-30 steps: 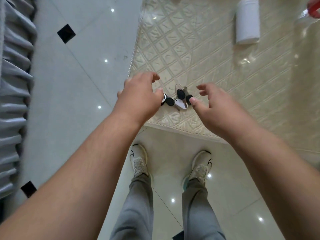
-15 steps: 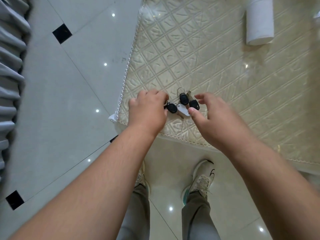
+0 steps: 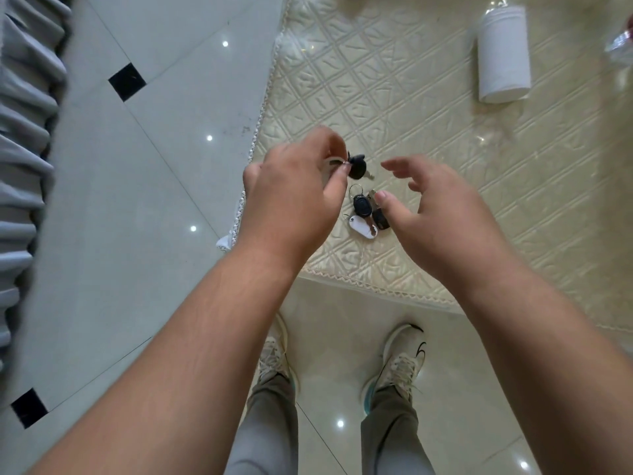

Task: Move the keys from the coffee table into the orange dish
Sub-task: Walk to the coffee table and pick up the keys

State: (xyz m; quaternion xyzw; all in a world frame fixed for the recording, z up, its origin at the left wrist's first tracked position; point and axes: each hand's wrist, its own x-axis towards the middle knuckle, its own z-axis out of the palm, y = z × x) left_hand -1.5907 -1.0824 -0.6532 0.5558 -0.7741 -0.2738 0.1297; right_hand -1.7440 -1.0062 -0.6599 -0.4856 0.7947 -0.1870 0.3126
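My left hand (image 3: pixel 294 193) pinches a black-headed key (image 3: pixel 357 167) by its ring and holds it a little above the cream quilted cover of the coffee table (image 3: pixel 428 132). Below it, a bunch of keys (image 3: pixel 364 214) with black heads and a white oval tag lies on the cover near the table's front edge. My right hand (image 3: pixel 435 214) hovers just right of the bunch, fingers spread and curled, thumb tip close to the keys, holding nothing. No orange dish is in view.
A white cylindrical container (image 3: pixel 503 53) lies on the table at the back right, with a clear plastic item (image 3: pixel 621 46) at the right edge. Grey fabric folds (image 3: pixel 24 132) run along the left. Glossy tiled floor and my shoes (image 3: pixel 397 368) are below.
My left hand has closed on one black key and lifted it off the table, away from the bunch. My right hand has drawn slightly right and opened above the remaining keys.
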